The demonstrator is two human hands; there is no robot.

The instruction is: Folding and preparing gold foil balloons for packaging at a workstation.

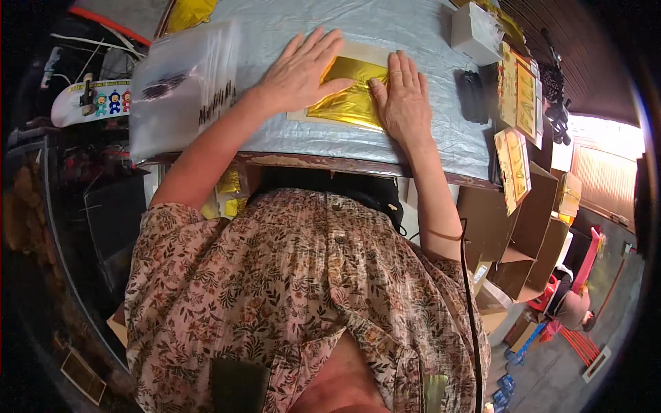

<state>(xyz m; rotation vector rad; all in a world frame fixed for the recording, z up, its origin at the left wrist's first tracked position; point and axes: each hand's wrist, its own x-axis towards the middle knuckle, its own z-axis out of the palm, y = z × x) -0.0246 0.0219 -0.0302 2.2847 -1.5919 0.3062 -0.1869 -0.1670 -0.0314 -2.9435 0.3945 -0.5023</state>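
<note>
A shiny gold foil sheet (352,89) lies on the table, over a slightly larger pale sheet or clear bag (301,117) whose edges show around it; which of the two I cannot tell. My left hand (301,72) rests flat with fingers spread, its thumb across the foil's left part. On the foil's right edge my right hand (404,96) presses down, fingers stretched away from me and thumb on the gold surface. Neither hand grips anything. A stack of clear plastic bags (182,86) with dark markings lies to the left of my left forearm.
A grey-blue cloth covers the table (289,146). Along its right side stand a white box (475,34), a black object (472,96) and yellow printed cards (518,93). Cardboard boxes (527,234) stand beyond the right edge. A white skateboard deck (89,103) is at left; a person (571,303) is far right.
</note>
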